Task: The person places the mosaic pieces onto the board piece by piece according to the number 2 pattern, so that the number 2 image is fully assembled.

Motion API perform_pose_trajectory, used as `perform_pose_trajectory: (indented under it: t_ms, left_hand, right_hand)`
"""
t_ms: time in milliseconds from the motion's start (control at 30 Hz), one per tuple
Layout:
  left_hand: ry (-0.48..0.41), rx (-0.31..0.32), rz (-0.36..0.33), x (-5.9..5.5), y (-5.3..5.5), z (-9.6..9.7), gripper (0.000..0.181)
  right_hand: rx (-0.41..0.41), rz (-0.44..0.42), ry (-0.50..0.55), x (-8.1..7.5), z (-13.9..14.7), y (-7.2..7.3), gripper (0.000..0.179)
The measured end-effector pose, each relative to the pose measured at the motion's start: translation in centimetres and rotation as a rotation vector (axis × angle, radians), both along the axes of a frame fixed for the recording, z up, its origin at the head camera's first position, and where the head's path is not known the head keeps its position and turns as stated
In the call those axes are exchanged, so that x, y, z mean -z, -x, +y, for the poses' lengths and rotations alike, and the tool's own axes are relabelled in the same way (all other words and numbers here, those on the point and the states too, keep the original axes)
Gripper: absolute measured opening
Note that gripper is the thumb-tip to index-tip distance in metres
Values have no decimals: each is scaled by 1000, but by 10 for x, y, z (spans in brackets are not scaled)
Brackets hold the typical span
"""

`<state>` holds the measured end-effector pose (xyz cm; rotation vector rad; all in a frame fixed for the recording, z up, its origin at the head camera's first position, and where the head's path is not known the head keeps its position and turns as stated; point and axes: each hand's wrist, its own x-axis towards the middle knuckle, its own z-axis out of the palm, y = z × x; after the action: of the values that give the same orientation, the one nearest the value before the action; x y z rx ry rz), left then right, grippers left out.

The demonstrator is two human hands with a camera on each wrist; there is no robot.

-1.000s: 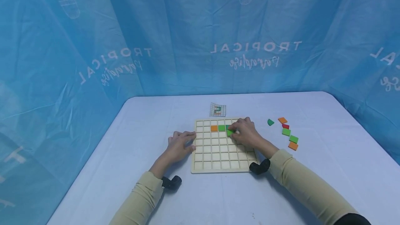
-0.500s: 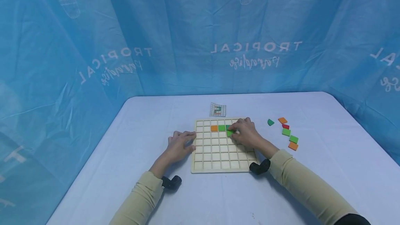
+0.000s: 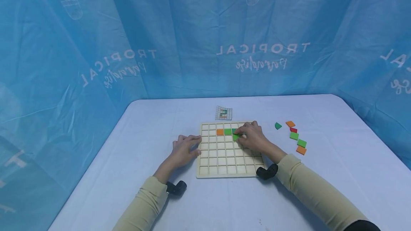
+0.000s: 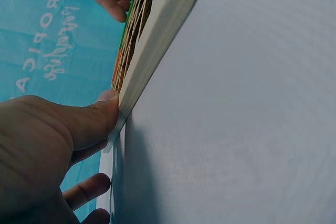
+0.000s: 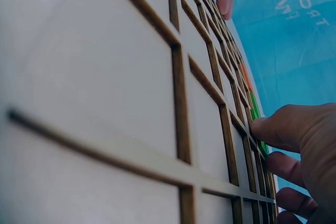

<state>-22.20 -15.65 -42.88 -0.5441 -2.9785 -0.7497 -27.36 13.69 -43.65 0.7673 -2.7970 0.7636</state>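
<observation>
A wooden grid board (image 3: 226, 159) lies on the white table. My left hand (image 3: 183, 150) rests against its left edge; in the left wrist view the thumb (image 4: 94, 121) touches the board's rim, with other fingers apart from it. My right hand (image 3: 254, 137) is over the upper right part of the board, thumb and index finger at a light green square tile (image 3: 236, 137), which they pinch in its cell. A darker green tile (image 3: 233, 131) shows partly beside the fingertips. Left of it, another light green tile (image 3: 227, 131) and an orange tile (image 3: 219, 132) sit in cells.
Behind the board lies a small printed grid card (image 3: 223, 113). To the right are loose pieces: a dark green rounded piece (image 3: 278, 126), orange tiles (image 3: 301, 150), a red piece (image 3: 293, 130) and light green tiles (image 3: 294, 135). A blue curtain (image 3: 205, 70) hangs behind the table.
</observation>
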Motion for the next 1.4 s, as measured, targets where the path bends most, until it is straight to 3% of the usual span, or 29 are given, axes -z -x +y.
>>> perform_pose_trajectory:
  t_ms: [500,867,1233,1400]
  left_hand:
    - [6,5,5,-1,0,1,49]
    - [12,0,0,-1,0,1,50]
    - [17,-5,-5,-2,0,1,50]
    - [22,-8,-8,-1,-1,1,50]
  right_hand:
    - [-1,7,58,-3,3,-3,23]
    - [14,58,105,-6,10,-11,24]
    - [162,-9,86,-8,28,-19,29]
    - [177,-6,82,-5,39,-22,29]
